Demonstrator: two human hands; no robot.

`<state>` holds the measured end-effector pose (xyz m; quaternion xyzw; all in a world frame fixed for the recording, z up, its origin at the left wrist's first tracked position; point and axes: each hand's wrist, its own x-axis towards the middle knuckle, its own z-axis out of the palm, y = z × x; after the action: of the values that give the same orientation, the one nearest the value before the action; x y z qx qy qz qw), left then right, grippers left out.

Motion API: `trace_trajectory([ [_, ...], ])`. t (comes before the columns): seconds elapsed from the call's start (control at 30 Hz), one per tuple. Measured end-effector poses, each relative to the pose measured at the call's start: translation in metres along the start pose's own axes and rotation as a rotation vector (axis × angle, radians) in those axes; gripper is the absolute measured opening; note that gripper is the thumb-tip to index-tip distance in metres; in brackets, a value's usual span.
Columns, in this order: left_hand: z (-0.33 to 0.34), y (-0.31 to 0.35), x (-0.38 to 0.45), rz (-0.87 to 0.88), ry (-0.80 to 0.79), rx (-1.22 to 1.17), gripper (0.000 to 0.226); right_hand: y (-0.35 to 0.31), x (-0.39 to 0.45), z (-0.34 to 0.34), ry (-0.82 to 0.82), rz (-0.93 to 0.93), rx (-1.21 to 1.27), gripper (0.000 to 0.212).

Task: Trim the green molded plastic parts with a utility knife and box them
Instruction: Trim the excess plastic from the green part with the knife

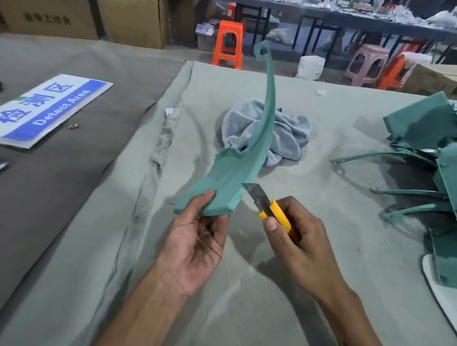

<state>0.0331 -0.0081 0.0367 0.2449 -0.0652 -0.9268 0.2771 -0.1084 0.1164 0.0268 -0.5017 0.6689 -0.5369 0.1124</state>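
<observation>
Covering the table (279, 303), grey-green cloth (179, 321); cardboard boxes (131, 10) and stools (228, 43) behind.

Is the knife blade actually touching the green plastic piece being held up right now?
Touching. In the head view the blade of the utility knife meets the right edge of the green part, with no gap showing between tip and plastic.

Single head-worn wide-angle view, looking forward and down, close over the table (279, 303) — room behind.
</observation>
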Motion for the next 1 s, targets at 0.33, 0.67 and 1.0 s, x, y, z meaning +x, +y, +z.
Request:
trace_trajectory([
  [0.33,0.003,-0.002,-0.004,-0.051,-0.001,-0.021,0.02,-0.003,-0.003,-0.003,-0.122,-0.109,0.207,0.014],
  [0.67,0.003,-0.002,-0.003,-0.062,0.033,0.03,0.035,-0.001,0.0,0.0,0.173,-0.179,0.07,0.029],
  [1.0,-0.001,0.001,-0.002,-0.052,0.032,0.086,0.02,0.01,0.005,-0.003,0.409,-0.022,0.022,0.02],
])
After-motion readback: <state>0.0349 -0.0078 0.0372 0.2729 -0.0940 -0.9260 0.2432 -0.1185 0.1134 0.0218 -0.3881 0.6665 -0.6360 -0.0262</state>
